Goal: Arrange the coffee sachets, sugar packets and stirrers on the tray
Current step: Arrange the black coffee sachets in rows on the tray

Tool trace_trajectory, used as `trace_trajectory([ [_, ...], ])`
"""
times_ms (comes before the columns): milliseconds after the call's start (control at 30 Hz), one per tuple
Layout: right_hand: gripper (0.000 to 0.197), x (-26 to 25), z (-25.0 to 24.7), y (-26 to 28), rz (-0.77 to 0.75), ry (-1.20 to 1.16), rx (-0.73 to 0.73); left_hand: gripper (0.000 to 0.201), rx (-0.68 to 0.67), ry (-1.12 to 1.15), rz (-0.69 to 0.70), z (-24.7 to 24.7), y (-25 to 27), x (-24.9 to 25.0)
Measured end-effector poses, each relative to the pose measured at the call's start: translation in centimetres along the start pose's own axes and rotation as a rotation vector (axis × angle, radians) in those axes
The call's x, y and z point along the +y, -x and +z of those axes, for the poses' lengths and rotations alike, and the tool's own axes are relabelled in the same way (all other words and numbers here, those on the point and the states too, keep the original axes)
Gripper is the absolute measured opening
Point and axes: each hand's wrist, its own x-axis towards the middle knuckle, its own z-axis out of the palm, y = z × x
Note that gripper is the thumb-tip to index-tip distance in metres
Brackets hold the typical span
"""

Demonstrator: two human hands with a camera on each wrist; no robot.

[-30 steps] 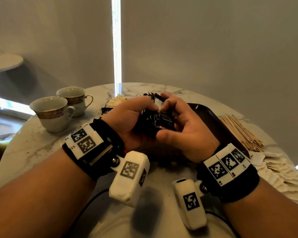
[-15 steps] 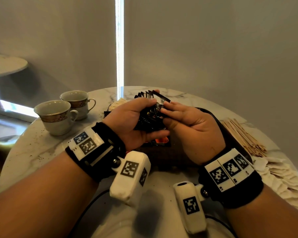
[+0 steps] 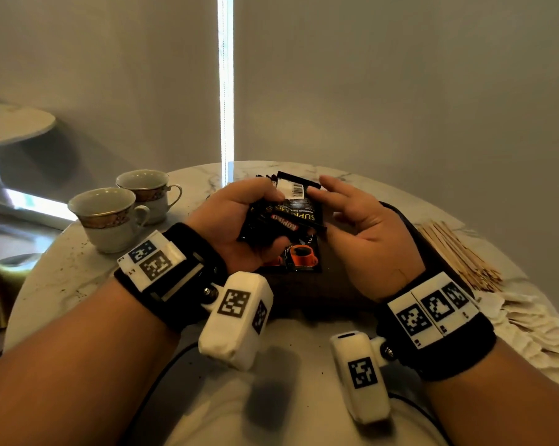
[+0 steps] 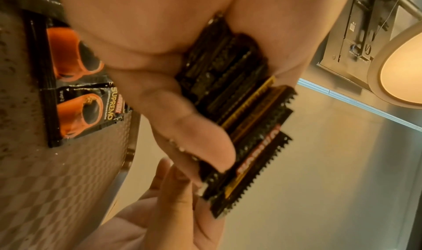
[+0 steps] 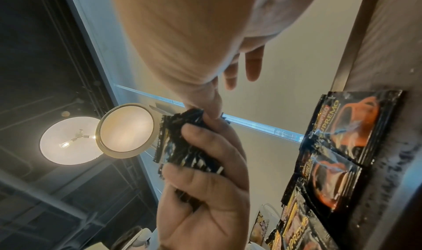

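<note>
My left hand (image 3: 255, 204) grips a stack of black coffee sachets (image 3: 288, 214) edge-up above the dark tray (image 3: 403, 220). The same stack (image 4: 239, 109) fans out from that fist in the left wrist view. My right hand (image 3: 345, 207) is beside it with fingers straight and spread; its thumb (image 5: 212, 107) touches the stack's top edge. Several more sachets with orange cups (image 3: 300, 257) lie flat on the tray under my hands, also seen as a row (image 5: 342, 127). Wooden stirrers (image 3: 458, 252) and white sugar packets (image 3: 529, 320) lie on the table right of the tray.
Two gilt-rimmed cups (image 3: 107, 217) (image 3: 146, 191) stand at the left of the round marble table (image 3: 62, 268). A grey wall is close behind the table. A second small round table (image 3: 14, 123) is at far left.
My right hand has let go of the stack and straightened its fingers. The left hand has lifted and turned the sachets, so the barcode side of the top one faces me.
</note>
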Motion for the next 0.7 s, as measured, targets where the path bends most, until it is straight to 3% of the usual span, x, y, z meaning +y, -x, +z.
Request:
trace_trajectory([
  [167, 0.031, -0.2, 0.1, 0.0, 0.053, -0.081, 0.071, 0.049, 0.009, -0.058, -0.072, -0.5, -0.1, 0.4],
  [267, 0.023, -0.7, 0.1, 0.2, 0.015, -0.059, 0.083, 0.043, -0.006, -0.086, -0.1, -0.8, 0.1, 0.8],
  [400, 0.015, -0.9, 0.3, 0.3, 0.02, -0.106, 0.139, 0.05, -0.016, -0.155, -0.096, -1.0, 0.1, 0.9],
  [500, 0.015, -0.5, 0.4, 0.1, 0.132, -0.108, 0.328, 0.045, -0.02, -0.084, -0.007, -1.0, -0.3, 0.7],
  [567, 0.012, -0.2, 0.6, -0.2, 0.264, -0.229, 0.419, 0.045, 0.027, -0.068, 0.105, -1.2, -0.7, 0.5],
  [700, 0.009, -0.6, 1.6, -0.1, 0.435, -0.493, 0.289, 0.057, 0.049, -0.166, 0.212, -1.4, -1.0, 0.3],
])
